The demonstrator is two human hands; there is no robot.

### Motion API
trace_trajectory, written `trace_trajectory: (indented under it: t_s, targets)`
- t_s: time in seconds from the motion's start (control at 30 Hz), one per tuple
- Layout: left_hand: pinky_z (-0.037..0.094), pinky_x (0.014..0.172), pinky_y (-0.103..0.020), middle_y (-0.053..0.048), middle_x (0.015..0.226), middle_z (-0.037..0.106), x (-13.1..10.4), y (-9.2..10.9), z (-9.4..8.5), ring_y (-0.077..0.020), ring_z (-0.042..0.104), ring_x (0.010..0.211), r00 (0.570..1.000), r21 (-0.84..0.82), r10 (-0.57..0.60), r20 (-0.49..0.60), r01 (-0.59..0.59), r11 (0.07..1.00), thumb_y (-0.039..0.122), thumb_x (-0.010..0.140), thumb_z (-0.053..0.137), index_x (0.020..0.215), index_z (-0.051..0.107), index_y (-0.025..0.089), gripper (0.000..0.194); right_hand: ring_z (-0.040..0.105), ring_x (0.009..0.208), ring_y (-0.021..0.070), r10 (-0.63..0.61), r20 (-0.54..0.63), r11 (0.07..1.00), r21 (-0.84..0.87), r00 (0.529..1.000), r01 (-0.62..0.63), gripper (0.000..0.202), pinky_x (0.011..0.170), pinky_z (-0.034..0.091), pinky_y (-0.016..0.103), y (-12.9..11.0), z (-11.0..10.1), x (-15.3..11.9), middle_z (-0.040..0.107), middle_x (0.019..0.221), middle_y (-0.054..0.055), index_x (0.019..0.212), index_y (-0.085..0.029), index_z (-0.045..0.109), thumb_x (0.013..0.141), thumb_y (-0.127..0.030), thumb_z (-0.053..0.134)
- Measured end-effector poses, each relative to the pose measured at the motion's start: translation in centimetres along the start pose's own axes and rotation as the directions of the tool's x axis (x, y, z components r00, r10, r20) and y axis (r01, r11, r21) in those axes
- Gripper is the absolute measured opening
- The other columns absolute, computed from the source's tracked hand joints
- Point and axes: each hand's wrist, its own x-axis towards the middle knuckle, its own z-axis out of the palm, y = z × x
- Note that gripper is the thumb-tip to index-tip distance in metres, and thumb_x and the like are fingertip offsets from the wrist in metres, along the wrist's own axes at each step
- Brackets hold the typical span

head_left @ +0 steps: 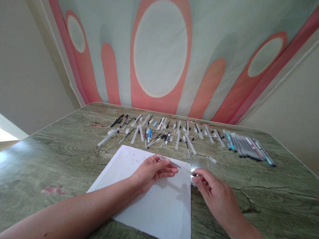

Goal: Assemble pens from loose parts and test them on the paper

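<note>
Above the white paper [157,211], my left hand [154,172] is closed around a clear pen [182,167], its thumb resting on the barrel. The pen slants down to the right. At its dark right end, the fingertips of my right hand [212,188] pinch it, just past the paper's right edge. Small faint marks show on the paper's upper left part, close to my left wrist.
Behind the paper, clear barrels, caps and refills [177,140] lie scattered across the wood-patterned table [78,164]. Several pens [248,146] lie side by side at the right. A patterned cloth [111,75] hangs behind the table.
</note>
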Motion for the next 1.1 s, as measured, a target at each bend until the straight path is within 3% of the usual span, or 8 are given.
trace_trajectory:
  t_s: [0.1,0.2,0.37,0.5,0.67,0.83,1.0,1.1]
  targets:
    - [0.057,0.074,-0.028,-0.017,0.087,0.07,0.04,-0.04,-0.04,-0.0209,0.07,0.08,1.0,0.016,0.003,0.013,-0.003,1.0,0.021,0.079,0.067,0.084,0.051,0.011,0.019,0.063,0.064,0.0163,0.003,-0.035,1.0,-0.022,0.999,-0.004,0.022,0.059,0.044,0.025,-0.03,-0.03,0.0,0.067,0.077,0.0,0.095,-0.026,0.054,0.091,-0.045,0.044]
    - [0.056,0.075,-0.028,-0.017,0.086,0.07,0.01,-0.07,-0.06,-0.0203,0.07,0.08,1.0,0.032,0.006,0.022,-0.007,0.999,0.021,0.08,0.066,0.084,0.051,0.011,0.018,0.061,0.057,0.0155,-0.034,0.03,0.998,-0.045,0.999,0.036,0.027,0.058,0.044,0.025,-0.07,-0.08,-0.03,0.064,0.067,-0.001,0.085,-0.026,0.056,0.094,-0.042,0.036]
    - [0.056,0.074,-0.028,-0.017,0.086,0.07,-0.01,-0.1,-0.1,-0.0201,0.069,0.079,1.0,0.032,0.01,0.014,-0.011,0.999,0.021,0.08,0.066,0.084,0.05,0.012,0.019,0.064,0.067,0.016,-0.009,-0.015,1.0,-0.016,1.0,0.009,0.024,0.06,0.045,0.025,0.08,0.08,-0.03,0.069,0.084,0.001,0.101,-0.025,0.054,0.091,-0.045,0.045]
    - [0.056,0.074,-0.028,-0.017,0.085,0.07,0.05,-0.12,-0.15,-0.0202,0.069,0.079,1.0,0.036,0.011,0.015,-0.011,0.999,0.021,0.08,0.066,0.084,0.05,0.012,0.019,0.061,0.06,0.0148,-0.027,0.027,0.998,-0.053,0.999,0.028,0.025,0.06,0.044,0.025,0.05,0.08,-0.06,0.066,0.072,-0.001,0.089,-0.025,0.056,0.094,-0.042,0.038]
    - [0.056,0.074,-0.028,-0.017,0.086,0.07,0.06,-0.18,-0.21,-0.0198,0.069,0.079,1.0,0.037,0.006,0.019,-0.007,0.999,0.022,0.08,0.066,0.084,0.05,0.011,0.02,0.063,0.066,0.0145,-0.012,-0.031,1.0,-0.001,0.999,0.012,0.026,0.059,0.045,0.024,0.02,0.11,-0.11,0.068,0.082,0.0,0.102,-0.025,0.054,0.089,-0.046,0.048]
    - [0.056,0.074,-0.028,-0.017,0.085,0.07,0.03,-0.17,-0.21,-0.0199,0.069,0.079,1.0,0.042,0.014,0.028,-0.015,0.999,0.023,0.08,0.066,0.084,0.05,0.011,0.02,0.06,0.059,0.0135,-0.039,0.011,0.998,-0.042,0.999,0.039,0.026,0.058,0.043,0.025,-0.1,0.02,-0.09,0.065,0.071,-0.002,0.087,-0.025,0.057,0.094,-0.042,0.039]
    - [0.056,0.074,-0.028,-0.016,0.086,0.07,0.03,-0.17,-0.17,-0.0198,0.069,0.079,1.0,0.044,0.017,0.023,-0.018,0.999,0.022,0.08,0.066,0.085,0.049,0.012,0.021,0.063,0.064,0.0137,-0.016,-0.046,1.0,-0.025,0.999,0.015,0.026,0.059,0.045,0.024,0.12,0.18,-0.13,0.068,0.081,-0.001,0.102,-0.025,0.055,0.089,-0.047,0.048]
    - [0.056,0.075,-0.028,-0.017,0.085,0.07,0.0,-0.22,-0.23,-0.0197,0.069,0.079,0.999,0.052,0.016,0.029,-0.017,0.999,0.023,0.081,0.066,0.085,0.049,0.011,0.021,0.062,0.061,0.0136,-0.043,-0.02,0.998,-0.054,0.999,0.042,0.025,0.059,0.045,0.024,0.18,0.16,-0.17,0.067,0.075,-0.001,0.09,-0.025,0.058,0.093,-0.043,0.042]
